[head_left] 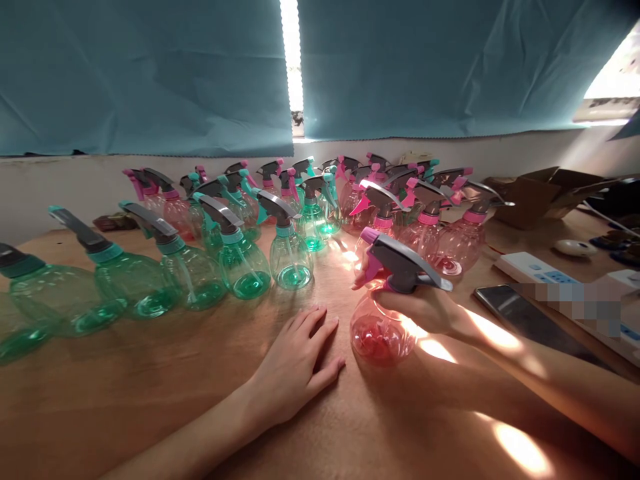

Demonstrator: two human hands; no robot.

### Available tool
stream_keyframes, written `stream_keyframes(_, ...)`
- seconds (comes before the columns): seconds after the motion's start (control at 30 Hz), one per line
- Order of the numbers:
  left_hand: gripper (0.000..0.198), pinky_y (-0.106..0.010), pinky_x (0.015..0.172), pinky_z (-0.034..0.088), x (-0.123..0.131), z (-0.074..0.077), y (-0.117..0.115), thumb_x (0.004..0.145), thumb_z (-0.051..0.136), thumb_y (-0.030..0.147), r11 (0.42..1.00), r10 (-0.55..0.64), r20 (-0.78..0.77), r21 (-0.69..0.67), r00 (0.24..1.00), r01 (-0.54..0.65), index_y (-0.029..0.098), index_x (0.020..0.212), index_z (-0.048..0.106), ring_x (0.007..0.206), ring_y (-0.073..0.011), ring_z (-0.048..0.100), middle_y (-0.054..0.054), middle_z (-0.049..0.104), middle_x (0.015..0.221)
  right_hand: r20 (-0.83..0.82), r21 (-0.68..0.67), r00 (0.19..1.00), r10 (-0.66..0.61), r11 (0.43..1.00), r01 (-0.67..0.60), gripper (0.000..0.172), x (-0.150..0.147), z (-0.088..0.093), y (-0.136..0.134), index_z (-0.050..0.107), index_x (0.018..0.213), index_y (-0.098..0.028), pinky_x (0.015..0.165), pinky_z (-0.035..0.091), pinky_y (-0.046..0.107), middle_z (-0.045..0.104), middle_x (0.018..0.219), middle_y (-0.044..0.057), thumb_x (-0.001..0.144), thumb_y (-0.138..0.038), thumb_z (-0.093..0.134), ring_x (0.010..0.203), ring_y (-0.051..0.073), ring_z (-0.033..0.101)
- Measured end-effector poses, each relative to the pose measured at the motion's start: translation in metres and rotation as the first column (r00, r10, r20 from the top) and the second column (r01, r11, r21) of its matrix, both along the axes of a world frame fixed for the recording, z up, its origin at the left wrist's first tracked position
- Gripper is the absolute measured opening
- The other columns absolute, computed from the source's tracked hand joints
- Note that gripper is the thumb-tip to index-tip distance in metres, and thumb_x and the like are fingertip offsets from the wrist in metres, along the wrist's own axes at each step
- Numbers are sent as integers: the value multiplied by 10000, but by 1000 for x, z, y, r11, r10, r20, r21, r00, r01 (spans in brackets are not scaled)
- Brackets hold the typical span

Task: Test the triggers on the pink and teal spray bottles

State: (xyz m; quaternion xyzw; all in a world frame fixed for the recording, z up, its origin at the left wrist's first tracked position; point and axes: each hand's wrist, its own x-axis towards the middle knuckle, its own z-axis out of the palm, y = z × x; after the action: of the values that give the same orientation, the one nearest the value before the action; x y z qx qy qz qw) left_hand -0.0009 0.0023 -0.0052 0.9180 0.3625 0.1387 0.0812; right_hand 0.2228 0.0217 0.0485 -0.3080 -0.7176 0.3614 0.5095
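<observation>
My right hand [425,308] is wrapped round the neck of a pink spray bottle [380,340], which stands upright on the wooden table [330,427]. Its grey and pink trigger head points to the left, and some of my fingers are hidden behind the bottle. My left hand [303,357] lies palm down on the table, fingers stretched out, a little left of that bottle and apart from it. Nearest beyond my left hand is a green spray bottle [293,263] with a grey head. More green bottles [245,270] run off to the left in a row.
Several pink spray bottles [463,243] crowd the table's back right, mixed with green ones further back. At right are a dark phone [530,317], a white power strip [530,268], a white oval object [575,248] and an open cardboard box [540,197]. Blue curtains [150,73] hang behind.
</observation>
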Motion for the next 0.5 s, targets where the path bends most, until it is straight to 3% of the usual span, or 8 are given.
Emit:
stream_keyframes(0.1, 478, -486, 1069, 354, -1, -3, 1, 940, 511, 423, 1000, 0, -1, 8, 1000, 0, 176, 1348, 493, 1296, -316, 410, -143, 457, 1414, 10, 9, 1000, 24, 1000, -24, 467, -1, 1, 0, 563, 1169, -247, 889, 566, 440, 661, 1096, 51, 723, -112, 585, 1027, 234, 649)
stream_keyframes(0.23, 477, -492, 1073, 348, -1, -4, 1, 945, 506, 416, 1000, -1, -14, 12, 1000, 1, 170, 1354, 487, 1306, -316, 397, -144, 449, 1423, 31, 22, 999, 29, 999, -30, 413, -1, 1, 0, 572, 1166, -253, 981, 517, 458, 615, 1252, 60, 776, -119, 576, 1171, 244, 589)
stream_keyframes(0.5, 466, -510, 1059, 363, -1, -4, 3, 950, 487, 417, 999, -1, -29, 38, 1000, 2, 175, 1348, 490, 1300, -324, 402, -140, 441, 1432, 112, 49, 994, 10, 999, -16, 394, 3, -1, 2, 499, 1298, -243, 947, 510, 443, 576, 1286, 80, 910, -209, 554, 1128, 216, 585)
